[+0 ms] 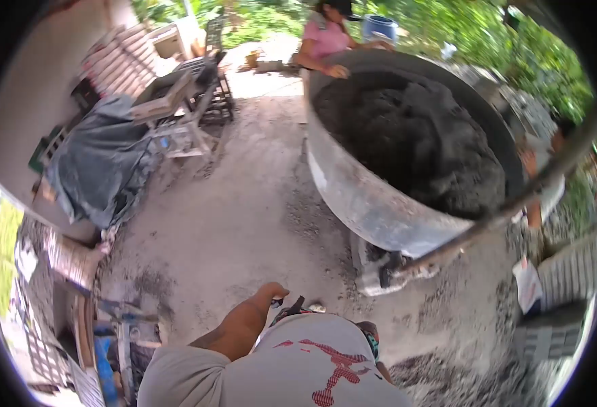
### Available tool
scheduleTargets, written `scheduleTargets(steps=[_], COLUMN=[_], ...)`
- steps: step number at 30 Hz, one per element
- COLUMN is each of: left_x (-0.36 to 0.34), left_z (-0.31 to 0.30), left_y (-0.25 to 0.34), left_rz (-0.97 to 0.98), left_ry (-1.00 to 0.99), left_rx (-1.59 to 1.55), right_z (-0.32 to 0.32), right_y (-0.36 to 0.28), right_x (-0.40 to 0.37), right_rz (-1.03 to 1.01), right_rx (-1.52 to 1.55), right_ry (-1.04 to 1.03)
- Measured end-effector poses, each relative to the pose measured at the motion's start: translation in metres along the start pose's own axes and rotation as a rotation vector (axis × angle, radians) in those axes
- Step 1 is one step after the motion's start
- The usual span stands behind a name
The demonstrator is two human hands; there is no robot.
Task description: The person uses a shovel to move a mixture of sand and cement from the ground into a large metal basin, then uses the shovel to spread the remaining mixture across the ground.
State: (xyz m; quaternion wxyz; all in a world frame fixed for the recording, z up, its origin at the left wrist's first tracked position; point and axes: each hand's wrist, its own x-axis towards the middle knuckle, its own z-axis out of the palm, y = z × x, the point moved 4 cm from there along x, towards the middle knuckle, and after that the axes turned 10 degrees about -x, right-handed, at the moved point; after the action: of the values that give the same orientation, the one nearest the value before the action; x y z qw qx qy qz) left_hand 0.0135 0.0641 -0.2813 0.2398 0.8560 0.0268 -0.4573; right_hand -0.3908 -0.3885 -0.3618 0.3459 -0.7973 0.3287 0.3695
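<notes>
Far ahead and left of your left hand point(270, 293) lies a grey tarp point(102, 163) over a heap. That hand is curled closed low in front of your shirt, and a small dark object point(291, 305) sits just at its fingers; I cannot tell if you grip it. Ahead and to its right a long pole point(488, 217) runs from a low end on the ground, slanting up and away to the right, crossing the metal drum point(366, 197) of dark mortar point(413, 136). Your right hand point(371, 338) is mostly hidden by the shirt, so its grip cannot be told.
</notes>
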Motion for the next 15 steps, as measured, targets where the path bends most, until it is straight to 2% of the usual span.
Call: scheduleTargets(steps=[3,5,7,8,10,12,15], left_x=[-0.024,-0.048,-0.043,-0.041,-0.033,-0.053,-0.016], left_z=[-0.073,-0.120,-0.136,-0.141,-0.152,-0.175,-0.184], left_y=[-0.066,-0.106,-0.157,-0.172,-0.200,-0.194,-0.236], left_rz=[0.022,-0.012,-0.180,-0.224,-0.318,-0.218,-0.129], left_ry=[0.173,0.397,0.586,0.616,0.417,0.317,0.366], left_rx=[-0.209,-0.261,-0.383,-0.437,-0.575,-0.539,-0.468], right_z=[-0.062,-0.097,-0.121,-0.129,-0.138,-0.141,-0.129], right_y=[-0.073,-0.150,-0.232,-0.273,-0.349,-0.423,-0.498], right_x=[0.032,0.057,0.089,0.105,0.131,0.154,0.205], right_rz=[0.055,0.010,-0.071,-0.117,-0.186,-0.247,-0.270], right_rx=[0.099,0.060,-0.004,-0.042,-0.112,-0.189,-0.265], right_ry=[-0.036,-0.063,-0.086,-0.100,-0.125,-0.148,-0.177])
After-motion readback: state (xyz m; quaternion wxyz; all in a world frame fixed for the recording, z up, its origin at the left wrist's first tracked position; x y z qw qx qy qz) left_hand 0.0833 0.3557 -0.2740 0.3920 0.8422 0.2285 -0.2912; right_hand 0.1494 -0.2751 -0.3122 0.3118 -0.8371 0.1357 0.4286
